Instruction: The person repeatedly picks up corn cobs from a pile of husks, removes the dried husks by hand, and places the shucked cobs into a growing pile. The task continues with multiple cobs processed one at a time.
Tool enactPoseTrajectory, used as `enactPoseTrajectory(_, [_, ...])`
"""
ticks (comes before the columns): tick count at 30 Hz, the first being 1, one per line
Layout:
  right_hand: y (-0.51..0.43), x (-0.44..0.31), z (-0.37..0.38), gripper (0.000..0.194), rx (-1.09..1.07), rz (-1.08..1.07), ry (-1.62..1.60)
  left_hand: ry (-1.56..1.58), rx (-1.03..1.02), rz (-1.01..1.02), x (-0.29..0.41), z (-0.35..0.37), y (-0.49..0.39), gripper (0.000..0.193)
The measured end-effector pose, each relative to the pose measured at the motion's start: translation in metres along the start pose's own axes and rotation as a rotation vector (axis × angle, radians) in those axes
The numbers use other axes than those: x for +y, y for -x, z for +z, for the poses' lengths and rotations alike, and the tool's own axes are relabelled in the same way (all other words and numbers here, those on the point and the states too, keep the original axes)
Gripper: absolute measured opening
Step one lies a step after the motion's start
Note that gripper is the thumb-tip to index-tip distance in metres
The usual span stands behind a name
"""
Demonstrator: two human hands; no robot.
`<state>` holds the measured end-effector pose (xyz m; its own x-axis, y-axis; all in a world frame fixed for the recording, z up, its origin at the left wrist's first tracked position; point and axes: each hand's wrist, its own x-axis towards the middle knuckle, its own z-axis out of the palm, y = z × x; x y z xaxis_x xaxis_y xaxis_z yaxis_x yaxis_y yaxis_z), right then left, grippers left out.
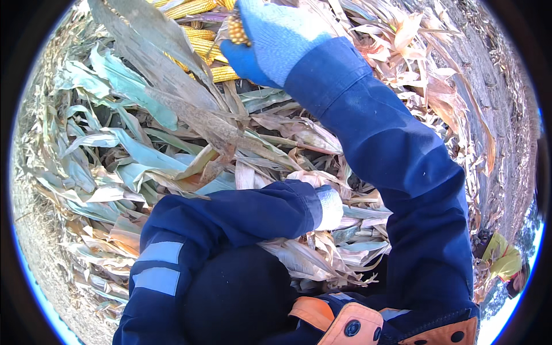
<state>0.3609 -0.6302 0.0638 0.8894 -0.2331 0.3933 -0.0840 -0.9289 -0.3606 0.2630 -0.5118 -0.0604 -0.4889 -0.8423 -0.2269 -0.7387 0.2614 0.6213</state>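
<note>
My right hand (276,43), in a blue and white knit work glove, reaches to the top of the view, its fingers closed on a yellow corn cob (237,29). Beside and below it lie several husked yellow corn cobs (202,45) in a heap. My left hand (330,208), gloved too, is low in the middle among dry corn husks (317,179); its fingers are hidden, and whether it holds anything does not show.
Dry corn leaves (142,159) and stalks cover the ground around both arms. A long grey-brown leaf (194,108) crosses the upper left. Bare soil (496,129) runs along the right. Another person in a yellow-green top (502,258) is at the right edge.
</note>
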Motion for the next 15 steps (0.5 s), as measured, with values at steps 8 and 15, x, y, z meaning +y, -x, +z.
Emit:
enactPoseTrajectory(8, [0.097, -0.031, -0.037, 0.045, 0.234, 0.166, -0.281, 0.17, 0.06, -0.217, -0.103, 0.043, 0.023, 0.025])
enactPoseTrajectory(15, [0.2, 0.017, -0.033, 0.052, -0.54, 0.562, -0.433, 0.597, 0.047, -0.462, -0.175, 0.077, 0.028, 0.028])
